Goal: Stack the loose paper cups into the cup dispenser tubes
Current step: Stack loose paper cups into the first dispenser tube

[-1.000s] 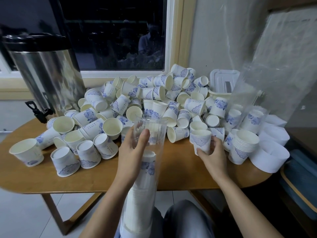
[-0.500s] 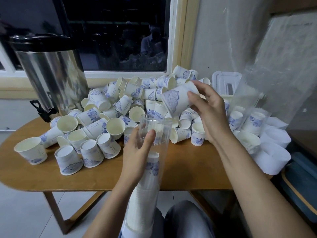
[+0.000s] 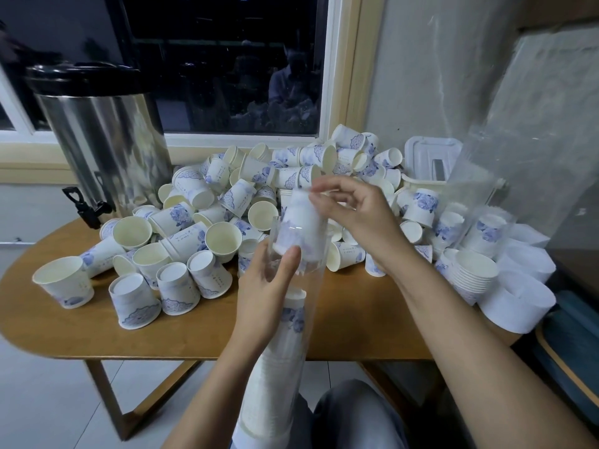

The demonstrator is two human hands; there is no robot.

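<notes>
Loading, centre frame.
Your right hand (image 3: 359, 215) pinches an upturned blue-printed white paper cup (image 3: 299, 215); your left hand (image 3: 265, 286) grips the clear plastic tube (image 3: 291, 335).

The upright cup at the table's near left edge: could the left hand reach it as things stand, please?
Probably not yet: the left hand grips the tube; once freed, the bare near table leaves a way to the cup.

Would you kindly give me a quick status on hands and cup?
Left hand grips dispenser tube. Right hand pinches paper cup, base up, partly inside tube mouth. Nothing in the way.
</notes>
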